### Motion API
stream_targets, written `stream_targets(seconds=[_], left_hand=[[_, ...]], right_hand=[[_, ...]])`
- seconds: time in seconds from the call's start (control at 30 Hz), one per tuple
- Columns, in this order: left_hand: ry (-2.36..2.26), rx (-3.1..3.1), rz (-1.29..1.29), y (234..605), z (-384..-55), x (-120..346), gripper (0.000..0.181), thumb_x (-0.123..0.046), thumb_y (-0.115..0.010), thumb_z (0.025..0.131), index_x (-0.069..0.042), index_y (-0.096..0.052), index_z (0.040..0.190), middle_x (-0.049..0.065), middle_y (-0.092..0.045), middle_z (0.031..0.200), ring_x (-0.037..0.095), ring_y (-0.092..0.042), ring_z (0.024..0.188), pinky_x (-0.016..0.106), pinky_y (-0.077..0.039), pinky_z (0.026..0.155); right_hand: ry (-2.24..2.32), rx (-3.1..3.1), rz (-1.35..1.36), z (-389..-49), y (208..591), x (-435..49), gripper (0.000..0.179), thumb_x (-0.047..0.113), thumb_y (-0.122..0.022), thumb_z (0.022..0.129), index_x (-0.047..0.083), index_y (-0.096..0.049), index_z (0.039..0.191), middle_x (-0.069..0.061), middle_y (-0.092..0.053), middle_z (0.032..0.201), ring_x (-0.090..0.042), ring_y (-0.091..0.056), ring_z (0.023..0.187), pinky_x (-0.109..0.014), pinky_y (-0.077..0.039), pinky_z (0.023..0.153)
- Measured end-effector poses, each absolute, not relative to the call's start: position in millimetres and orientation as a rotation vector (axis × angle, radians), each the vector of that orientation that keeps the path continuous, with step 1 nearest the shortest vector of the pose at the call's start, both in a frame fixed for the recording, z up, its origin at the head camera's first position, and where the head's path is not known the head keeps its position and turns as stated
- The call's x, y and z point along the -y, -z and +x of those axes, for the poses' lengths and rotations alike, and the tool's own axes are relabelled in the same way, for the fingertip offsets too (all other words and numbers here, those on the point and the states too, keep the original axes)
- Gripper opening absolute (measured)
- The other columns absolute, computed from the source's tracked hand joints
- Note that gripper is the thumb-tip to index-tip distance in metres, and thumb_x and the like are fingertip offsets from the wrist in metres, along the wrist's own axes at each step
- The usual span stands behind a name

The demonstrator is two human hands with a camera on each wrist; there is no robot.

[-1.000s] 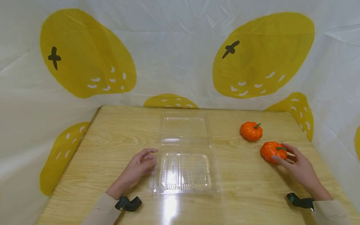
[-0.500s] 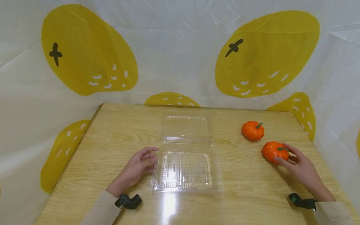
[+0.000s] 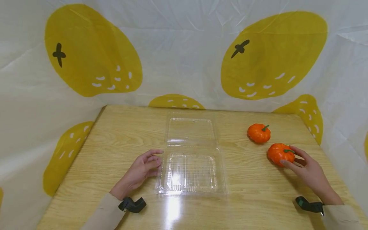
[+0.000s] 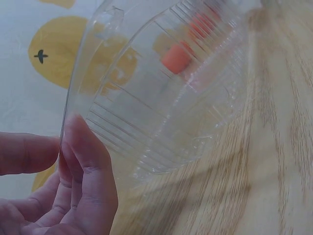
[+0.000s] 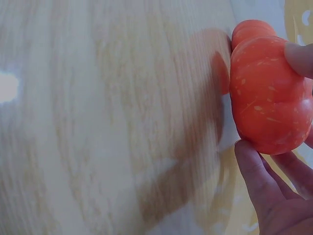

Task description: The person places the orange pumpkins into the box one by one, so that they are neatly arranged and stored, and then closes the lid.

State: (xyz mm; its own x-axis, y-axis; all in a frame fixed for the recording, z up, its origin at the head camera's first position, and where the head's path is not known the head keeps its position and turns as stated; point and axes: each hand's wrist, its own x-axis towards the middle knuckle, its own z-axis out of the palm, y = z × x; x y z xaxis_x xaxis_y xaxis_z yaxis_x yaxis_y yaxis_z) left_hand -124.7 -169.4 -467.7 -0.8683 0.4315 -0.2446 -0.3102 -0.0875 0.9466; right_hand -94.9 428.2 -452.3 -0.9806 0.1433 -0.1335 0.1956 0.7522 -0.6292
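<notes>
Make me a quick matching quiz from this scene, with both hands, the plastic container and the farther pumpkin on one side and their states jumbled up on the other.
Things:
1. Left hand
2. Right hand
3. Plastic container
4. Farther pumpkin

States:
A. holding the nearer pumpkin
B. touched by neither hand
C. pinching clear plastic
D. lid lying open

Pairs: 1-C, 2-A, 3-D, 4-B

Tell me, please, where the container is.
In the head view, the container lies open on the table, pinched by the left hand, left of both pumpkins.
</notes>
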Motion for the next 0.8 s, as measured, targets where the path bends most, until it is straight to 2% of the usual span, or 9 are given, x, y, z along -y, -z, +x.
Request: stream_targets(seconds=[0.2, 0.37, 0.43, 0.5, 0.63, 0.73, 0.77, 0.8], left_hand=[[-2.006, -1.704, 0.124, 468, -124, 169, 0.055, -0.010, -0.059, 0.103, 0.003, -0.037, 0.151, -0.006, -0.061, 0.103, 0.007, -0.064, 0.089, 0.026, -0.062, 0.080], [-2.011, -1.699, 0.120, 468, -123, 170, 0.054, -0.010, -0.060, 0.103, 0.003, -0.038, 0.151, -0.005, -0.061, 0.103, 0.007, -0.063, 0.089, 0.026, -0.062, 0.080], [-2.010, -1.699, 0.122, 468, -123, 170, 0.054, -0.009, -0.059, 0.103, 0.003, -0.037, 0.151, -0.005, -0.061, 0.103, 0.007, -0.063, 0.089, 0.027, -0.062, 0.080], [-2.009, -1.702, 0.129, 468, -123, 170, 0.054, -0.009, -0.059, 0.103, 0.004, -0.037, 0.151, -0.004, -0.061, 0.104, 0.007, -0.063, 0.089, 0.027, -0.062, 0.080], [-2.002, -1.706, 0.138, 468, -123, 170, 0.055, -0.010, -0.059, 0.103, 0.004, -0.037, 0.151, -0.004, -0.062, 0.104, 0.008, -0.063, 0.089, 0.027, -0.062, 0.080], [-1.999, -1.702, 0.131, 468, -123, 170, 0.055, -0.011, -0.060, 0.103, 0.003, -0.037, 0.151, -0.005, -0.062, 0.104, 0.008, -0.063, 0.089, 0.027, -0.061, 0.080], [-2.000, -1.699, 0.129, 468, -124, 170, 0.055, -0.011, -0.060, 0.103, 0.003, -0.037, 0.151, -0.005, -0.062, 0.103, 0.008, -0.063, 0.089, 0.026, -0.061, 0.079], [-2.002, -1.695, 0.125, 468, -124, 170, 0.055, -0.011, -0.061, 0.103, 0.003, -0.037, 0.151, -0.005, -0.062, 0.103, 0.008, -0.063, 0.089, 0.026, -0.061, 0.079]], right_hand=[[1.056, -2.887, 0.256, -96, 447, -425, 0.084, 0.045, -0.068, 0.099, 0.017, -0.025, 0.165, -0.027, -0.027, 0.167, 0.033, -0.032, 0.092, -0.003, -0.046, 0.068], [1.106, -2.902, 0.231, -95, 442, -420, 0.081, 0.041, -0.070, 0.098, 0.022, -0.029, 0.164, -0.006, -0.033, 0.169, 0.036, -0.035, 0.095, -0.002, -0.047, 0.070], [1.119, -2.899, 0.228, -95, 440, -417, 0.080, 0.041, -0.070, 0.098, 0.024, -0.029, 0.164, -0.001, -0.034, 0.168, 0.035, -0.036, 0.095, -0.003, -0.048, 0.070], [1.122, -2.891, 0.228, -95, 437, -413, 0.079, 0.042, -0.070, 0.098, 0.027, -0.029, 0.164, -0.003, -0.032, 0.169, 0.034, -0.035, 0.096, -0.004, -0.048, 0.070], [1.105, -2.897, 0.223, -97, 432, -405, 0.080, 0.044, -0.069, 0.098, 0.027, -0.028, 0.165, -0.019, -0.028, 0.170, 0.031, -0.035, 0.097, -0.003, -0.049, 0.071], [1.093, -2.912, 0.215, -98, 428, -399, 0.081, 0.044, -0.070, 0.098, 0.026, -0.028, 0.164, -0.023, -0.028, 0.168, 0.024, -0.040, 0.102, -0.002, -0.049, 0.071], [1.088, -2.917, 0.210, -98, 427, -396, 0.081, 0.044, -0.070, 0.098, 0.026, -0.028, 0.164, -0.024, -0.028, 0.168, 0.017, -0.048, 0.108, -0.002, -0.048, 0.072], [1.083, -2.924, 0.203, -98, 425, -394, 0.081, 0.044, -0.070, 0.097, 0.026, -0.029, 0.164, -0.024, -0.028, 0.168, 0.014, -0.050, 0.110, -0.002, -0.048, 0.072]])
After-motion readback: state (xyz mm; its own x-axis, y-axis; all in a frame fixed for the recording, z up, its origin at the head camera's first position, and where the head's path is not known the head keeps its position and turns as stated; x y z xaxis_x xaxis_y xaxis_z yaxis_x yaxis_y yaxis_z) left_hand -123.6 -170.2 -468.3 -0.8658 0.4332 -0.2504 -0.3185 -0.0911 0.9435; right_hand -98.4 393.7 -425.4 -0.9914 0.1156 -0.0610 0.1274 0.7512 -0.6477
